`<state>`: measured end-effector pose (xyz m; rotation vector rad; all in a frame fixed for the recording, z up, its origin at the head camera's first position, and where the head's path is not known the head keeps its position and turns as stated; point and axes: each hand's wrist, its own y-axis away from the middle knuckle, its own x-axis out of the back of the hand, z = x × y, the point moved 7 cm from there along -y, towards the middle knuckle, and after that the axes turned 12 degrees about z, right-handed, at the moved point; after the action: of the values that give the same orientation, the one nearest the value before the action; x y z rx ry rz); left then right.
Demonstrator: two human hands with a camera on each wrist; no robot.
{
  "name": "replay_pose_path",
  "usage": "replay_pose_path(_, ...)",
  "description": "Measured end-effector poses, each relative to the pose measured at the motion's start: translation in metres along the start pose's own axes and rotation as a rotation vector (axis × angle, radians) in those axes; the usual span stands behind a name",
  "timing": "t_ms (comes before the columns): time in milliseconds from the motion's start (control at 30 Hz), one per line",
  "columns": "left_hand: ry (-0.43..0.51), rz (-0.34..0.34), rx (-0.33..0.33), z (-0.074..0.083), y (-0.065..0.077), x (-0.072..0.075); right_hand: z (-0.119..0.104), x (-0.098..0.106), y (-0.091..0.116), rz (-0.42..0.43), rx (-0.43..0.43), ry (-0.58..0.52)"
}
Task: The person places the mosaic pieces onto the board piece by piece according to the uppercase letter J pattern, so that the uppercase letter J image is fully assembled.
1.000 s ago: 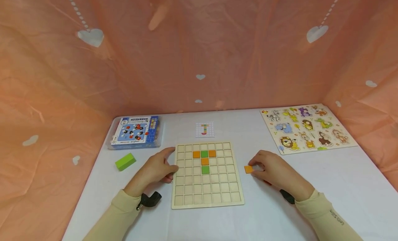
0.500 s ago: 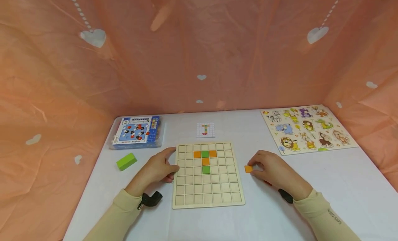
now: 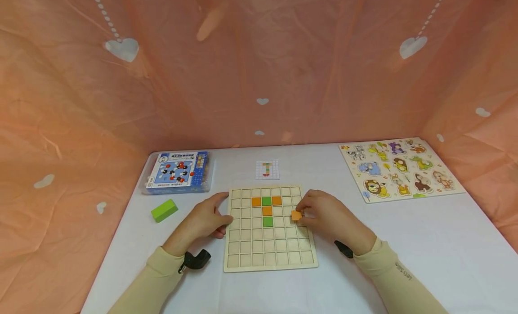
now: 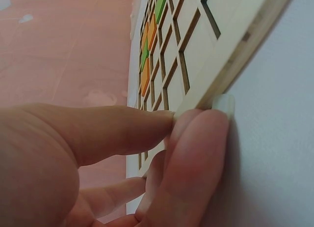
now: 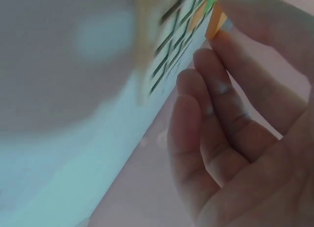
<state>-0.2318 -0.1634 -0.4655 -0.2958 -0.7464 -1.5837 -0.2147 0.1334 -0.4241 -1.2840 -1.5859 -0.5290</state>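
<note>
In the head view a wooden grid board (image 3: 269, 259) lies on the white table. Set in its cells are orange tiles (image 3: 256, 201) and green tiles (image 3: 268, 222), forming a T. My left hand (image 3: 204, 218) grips the board's left edge; the left wrist view has the thumb (image 4: 132, 131) at the rim and a fingertip against its side. Between thumb and index finger my right hand (image 3: 329, 217) pinches an orange square tile (image 3: 296, 215), tilted over the right-hand columns. The same tile (image 5: 215, 23) shows at the fingertips in the right wrist view.
Behind the board lies a small pattern card (image 3: 267, 169). A boxed molecule set (image 3: 174, 172) and a green block (image 3: 164, 210) are at the left. An animal puzzle board (image 3: 400, 170) lies at the back right, before a pink curtain (image 3: 299, 80).
My right hand has lifted the orange tile off the table on the right and carried it left over the board's edge. The left hand has stayed at the board.
</note>
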Motion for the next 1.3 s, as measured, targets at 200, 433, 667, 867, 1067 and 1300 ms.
replay_pose_path(200,0.001,0.000,0.000,-0.001,-0.001,0.000,-0.029,-0.015,-0.006,-0.006,0.073,-0.034)
replay_pose_path(433,0.000,-0.001,-0.004,-0.002,-0.003,-0.002,-0.054,-0.032,-0.004,-0.036,0.128,-0.045)
replay_pose_path(667,-0.007,0.004,0.003,-0.001,-0.002,-0.002,-0.063,-0.036,-0.002,-0.024,0.165,-0.017)
replay_pose_path(867,-0.008,0.003,0.002,0.000,-0.002,0.000,-0.064,-0.040,-0.003,-0.024,0.170,-0.010)
replay_pose_path(1067,-0.017,0.008,0.002,-0.001,-0.002,0.000,-0.065,-0.043,-0.003,-0.021,0.185,-0.008)
replay_pose_path(1300,-0.019,0.009,0.003,-0.001,-0.002,0.000,-0.065,-0.043,-0.002,-0.023,0.183,0.008)
